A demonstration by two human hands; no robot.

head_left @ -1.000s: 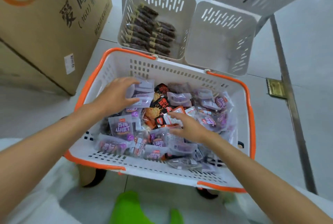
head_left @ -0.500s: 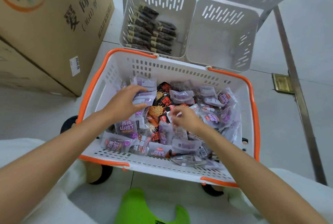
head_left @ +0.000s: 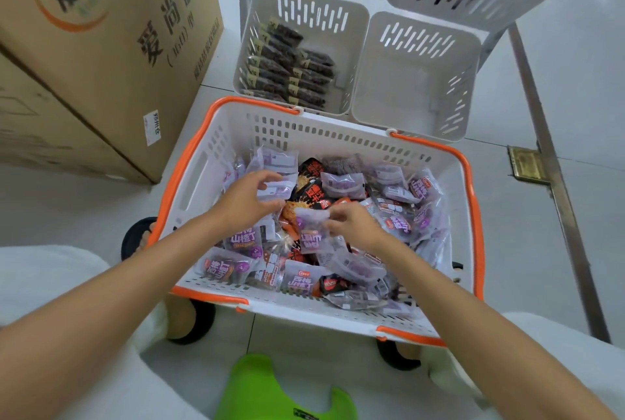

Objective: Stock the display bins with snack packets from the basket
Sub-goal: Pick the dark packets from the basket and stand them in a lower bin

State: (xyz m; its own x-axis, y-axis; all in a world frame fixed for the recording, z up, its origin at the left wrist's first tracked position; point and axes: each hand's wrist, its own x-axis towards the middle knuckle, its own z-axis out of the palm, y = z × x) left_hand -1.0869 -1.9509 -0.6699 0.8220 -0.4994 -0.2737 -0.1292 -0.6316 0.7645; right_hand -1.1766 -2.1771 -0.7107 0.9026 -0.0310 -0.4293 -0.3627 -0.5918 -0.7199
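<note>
Right now your left hand (head_left: pixel 248 201) has its fingers (head_left: pixel 265 176) curled round pale purple packets (head_left: pixel 280 187) at the basket's far-left side. Your right hand (head_left: pixel 355 226) pinches one purple packet (head_left: pixel 311 230) by its edge, fingers nearly closed, over the pile in the orange-rimmed basket (head_left: pixel 471 216). Display bins (head_left: pixel 416 81) sit just beyond, one holding dark packets (head_left: pixel 291 67).

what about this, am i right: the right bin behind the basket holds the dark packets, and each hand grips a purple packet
No: the head view shows the dark packets in the left bin, not the right bin. The left hand and right hand do grip purple packets.
</note>
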